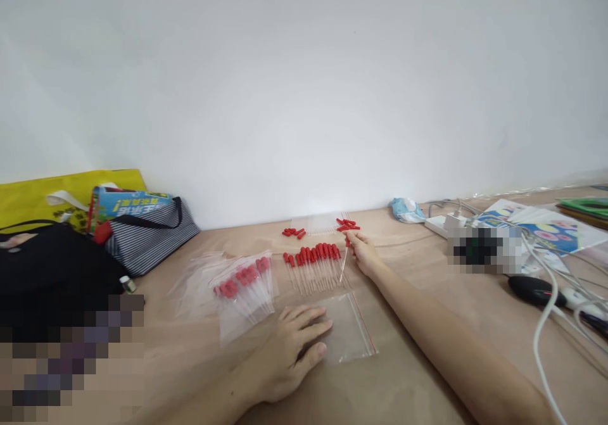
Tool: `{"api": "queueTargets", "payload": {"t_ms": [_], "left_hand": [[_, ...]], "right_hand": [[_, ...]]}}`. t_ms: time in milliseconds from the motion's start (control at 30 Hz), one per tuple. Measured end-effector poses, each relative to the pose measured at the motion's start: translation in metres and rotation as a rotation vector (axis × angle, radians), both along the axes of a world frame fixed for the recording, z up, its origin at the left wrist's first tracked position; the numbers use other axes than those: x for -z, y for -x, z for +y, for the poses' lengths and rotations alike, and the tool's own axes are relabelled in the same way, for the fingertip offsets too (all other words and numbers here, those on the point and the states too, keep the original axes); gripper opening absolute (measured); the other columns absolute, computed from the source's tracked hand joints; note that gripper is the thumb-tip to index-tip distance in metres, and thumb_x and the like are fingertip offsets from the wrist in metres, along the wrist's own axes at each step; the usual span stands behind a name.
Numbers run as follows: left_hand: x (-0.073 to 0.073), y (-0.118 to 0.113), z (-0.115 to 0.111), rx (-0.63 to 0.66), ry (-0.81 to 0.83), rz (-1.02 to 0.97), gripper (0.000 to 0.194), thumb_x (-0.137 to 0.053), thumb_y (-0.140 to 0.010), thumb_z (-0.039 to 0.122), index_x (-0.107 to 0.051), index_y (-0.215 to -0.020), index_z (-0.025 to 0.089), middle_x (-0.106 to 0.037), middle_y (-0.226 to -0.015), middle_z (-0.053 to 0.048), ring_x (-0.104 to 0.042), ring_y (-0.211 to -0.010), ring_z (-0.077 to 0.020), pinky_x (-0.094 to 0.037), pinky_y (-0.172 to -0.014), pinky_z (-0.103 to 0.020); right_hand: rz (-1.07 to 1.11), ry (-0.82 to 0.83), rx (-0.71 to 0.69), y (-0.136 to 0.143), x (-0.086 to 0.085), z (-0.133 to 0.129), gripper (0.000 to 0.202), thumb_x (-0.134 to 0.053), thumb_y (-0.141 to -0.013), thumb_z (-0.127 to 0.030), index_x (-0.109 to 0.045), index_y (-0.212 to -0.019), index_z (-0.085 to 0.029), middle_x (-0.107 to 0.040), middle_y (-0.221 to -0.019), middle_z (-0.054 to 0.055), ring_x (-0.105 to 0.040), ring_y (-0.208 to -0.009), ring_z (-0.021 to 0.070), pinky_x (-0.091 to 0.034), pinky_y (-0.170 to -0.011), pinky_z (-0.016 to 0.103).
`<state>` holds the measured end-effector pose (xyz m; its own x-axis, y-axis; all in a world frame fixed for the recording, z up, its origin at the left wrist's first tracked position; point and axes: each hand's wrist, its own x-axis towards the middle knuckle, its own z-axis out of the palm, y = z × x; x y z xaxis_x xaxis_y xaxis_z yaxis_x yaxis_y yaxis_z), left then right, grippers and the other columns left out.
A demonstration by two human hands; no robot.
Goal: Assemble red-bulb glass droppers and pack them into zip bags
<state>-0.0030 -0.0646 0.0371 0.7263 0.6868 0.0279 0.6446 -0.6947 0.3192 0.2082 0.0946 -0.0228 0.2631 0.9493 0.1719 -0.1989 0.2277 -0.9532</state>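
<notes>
My left hand (294, 352) lies with fingers spread on the left part of a clear zip bag (349, 333). Between its fingertips, my right hand (363, 254) pinches a dropper (344, 261) with a red bulb and a thin clear tube, tip pointing down. This one is at the right end of a row of similar droppers (313, 270), bulbs facing away from me. Left of the row, overlapping zip bags (247, 301) contain red-bulbed droppers. Behind it lie loose red bulbs (348, 225), more red bulbs (294, 232) and a clear bag (320, 223) with thin tubes.
A striped bag (152, 238), a yellow bag (118, 181) and a black bag (90, 254) crowd the left. A blue mask (406, 210) lies near the wall. To the right are a power strip (437, 224), white cables (541, 330), a black mouse (534, 291) and printed sheets (560, 235).
</notes>
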Motion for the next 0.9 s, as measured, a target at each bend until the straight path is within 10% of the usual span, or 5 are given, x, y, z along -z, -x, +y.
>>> {"api": "queueTargets", "payload": {"t_ms": [367,900], "left_hand": [[-0.008,0.006,0.005,0.085,0.046,0.025,0.041,-0.045,-0.082,0.025,-0.043,-0.123,0.029,-0.041,-0.131,-0.003,-0.032,-0.122,-0.0245,-0.022,-0.101,-0.049],[-0.002,0.007,0.006,0.093,0.038,-0.026,0.042,-0.047,-0.082,0.026,-0.042,-0.123,0.029,-0.042,-0.131,-0.003,-0.037,-0.120,-0.0237,-0.025,-0.100,-0.047]], "right_hand": [[0.124,0.068,0.031,-0.040,0.003,-0.093,0.041,-0.061,-0.059,-0.054,-0.051,-0.078,-0.019,-0.045,-0.052,-0.008,-0.033,-0.033,0.0034,-0.020,-0.029,0.016],[0.050,0.090,-0.009,-0.029,-0.005,-0.110,0.044,-0.057,-0.061,-0.057,-0.049,-0.081,-0.019,-0.047,-0.057,-0.006,-0.038,-0.037,0.0049,-0.028,-0.031,0.018]]}}
